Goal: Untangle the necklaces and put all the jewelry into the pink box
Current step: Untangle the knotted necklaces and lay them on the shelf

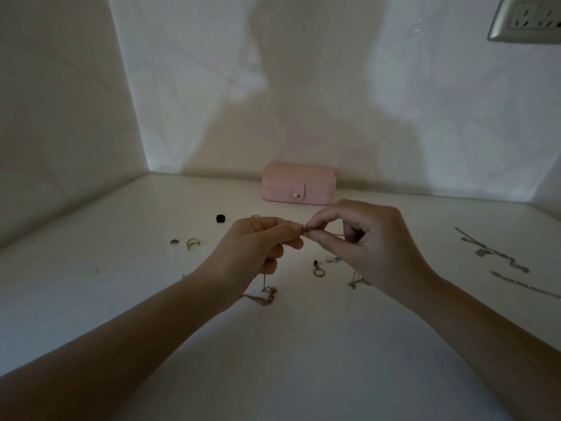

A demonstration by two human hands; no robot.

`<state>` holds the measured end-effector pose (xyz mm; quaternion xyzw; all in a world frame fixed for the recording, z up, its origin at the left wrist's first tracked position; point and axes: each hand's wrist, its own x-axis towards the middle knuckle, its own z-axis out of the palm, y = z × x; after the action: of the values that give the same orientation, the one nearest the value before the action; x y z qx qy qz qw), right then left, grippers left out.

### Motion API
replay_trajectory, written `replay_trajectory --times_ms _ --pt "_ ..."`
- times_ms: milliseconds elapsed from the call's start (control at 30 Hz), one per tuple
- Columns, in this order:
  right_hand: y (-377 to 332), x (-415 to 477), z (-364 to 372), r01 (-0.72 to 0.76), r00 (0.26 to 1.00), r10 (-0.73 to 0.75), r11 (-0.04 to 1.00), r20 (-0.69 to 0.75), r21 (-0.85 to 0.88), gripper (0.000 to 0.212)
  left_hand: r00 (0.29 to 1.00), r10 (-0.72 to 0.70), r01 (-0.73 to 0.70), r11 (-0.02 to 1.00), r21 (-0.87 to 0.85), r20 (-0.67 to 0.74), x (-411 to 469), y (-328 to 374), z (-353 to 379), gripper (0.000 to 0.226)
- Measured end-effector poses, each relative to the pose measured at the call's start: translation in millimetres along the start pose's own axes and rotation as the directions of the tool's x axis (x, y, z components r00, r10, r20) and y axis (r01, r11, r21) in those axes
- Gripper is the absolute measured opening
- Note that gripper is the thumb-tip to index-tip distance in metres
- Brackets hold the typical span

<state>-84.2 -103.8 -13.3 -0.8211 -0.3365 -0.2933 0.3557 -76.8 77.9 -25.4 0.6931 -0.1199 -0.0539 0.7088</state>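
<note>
My left hand (258, 247) and my right hand (361, 238) are raised above the white table, and both pinch a small knot of tangled necklaces (306, 231) between thumb and fingertips. A chain hangs from my left hand down to a reddish-gold heap (264, 297) on the table. Another silver chain (356, 281) trails below my right hand. The pink box (299, 183) stands shut, snapped closed, against the back wall beyond my hands.
Loose on the table (121, 268) lie a gold ring (192, 243), a small dark piece (174, 241), a black stud (221, 218), a hoop earring (318, 270) and two silver chains (491, 250) at the right. Walls enclose the left and back; a socket (528, 19) sits upper right.
</note>
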Motion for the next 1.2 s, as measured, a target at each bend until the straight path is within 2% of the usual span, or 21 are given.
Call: replay_trajectory --times_ms 133,400,567,633,767,900,1000,1200 --pt "3.2 -2.7 0.5 -0.110 0.993 0.105 0.990 0.057 0.083 0.013 1.000 0.017 -0.017 1.000 -0.020 0.025 -2.7 2.1 0.9 0.006" --pt "2.3 -2.3 2.2 -0.270 0.954 0.218 0.921 0.206 0.280 0.019 0.998 0.055 -0.057 0.996 0.065 0.043 -3.7 3.8 0.8 0.011" --pt "3.1 -0.7 2.8 -0.137 0.970 0.095 0.973 0.222 0.184 0.017 0.998 0.066 -0.067 0.988 0.140 0.014 -5.1 4.4 4.9 0.018" --pt "3.5 -0.9 3.0 -0.146 0.964 0.092 0.968 0.251 0.203 0.012 0.998 0.069 -0.067 0.986 0.150 -0.007 -4.7 3.3 5.4 0.018" --pt "5.2 1.2 -1.0 -0.329 0.924 0.202 0.851 0.324 0.410 0.008 0.997 0.054 -0.063 0.986 0.152 0.063 -5.2 2.4 4.7 0.016" --pt "9.5 2.1 0.7 -0.383 0.901 0.244 0.836 0.358 0.394 0.007 0.991 0.085 -0.090 0.995 0.046 0.103 -6.1 2.1 5.9 0.015" --pt "9.1 2.2 1.6 -0.409 0.892 0.257 0.808 0.372 0.424 0.005 0.988 0.120 -0.125 0.991 0.050 0.097 -6.2 3.0 3.5 0.017" --pt "10.7 3.7 4.8 -0.526 0.847 0.273 0.561 0.457 0.639 0.005 0.988 0.099 -0.103 0.994 0.026 0.121 -5.9 6.8 2.7 0.018"
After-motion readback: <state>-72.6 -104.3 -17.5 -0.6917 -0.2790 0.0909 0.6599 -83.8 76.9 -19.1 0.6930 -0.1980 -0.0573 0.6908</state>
